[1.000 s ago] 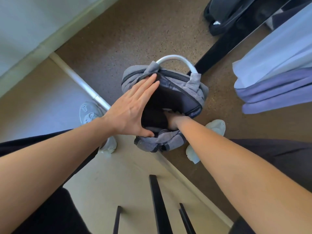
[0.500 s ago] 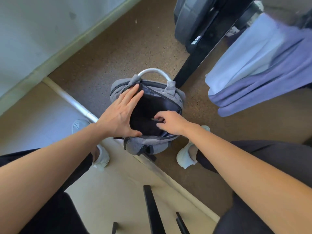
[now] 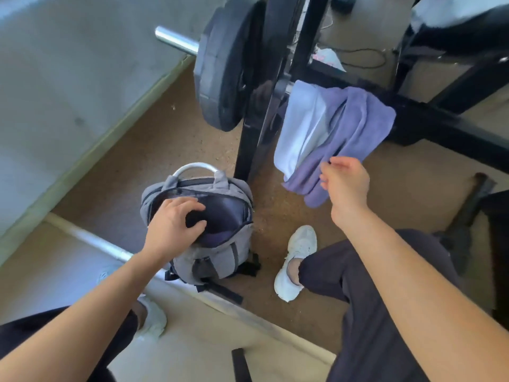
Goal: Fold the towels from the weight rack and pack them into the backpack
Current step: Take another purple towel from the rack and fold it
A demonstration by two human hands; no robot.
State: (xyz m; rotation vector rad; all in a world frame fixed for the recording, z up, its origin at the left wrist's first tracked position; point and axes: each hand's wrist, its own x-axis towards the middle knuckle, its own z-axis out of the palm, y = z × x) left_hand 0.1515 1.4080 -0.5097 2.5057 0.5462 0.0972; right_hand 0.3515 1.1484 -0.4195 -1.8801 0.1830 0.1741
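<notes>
A single wide-angle view looks steeply down from the person's head, facing forward onto the brown speckled floor (image 3: 165, 139). Both forearms enter from the lower edge, close to the lens; the black metal weight rack (image 3: 440, 128) bends along the top edge.

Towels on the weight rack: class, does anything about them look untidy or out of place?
Yes. The purple towel and the white towel hang bunched and uneven over the rack bar, unfolded, the purple overlapping the white. The right hand hovers near them, holding nothing.
</notes>
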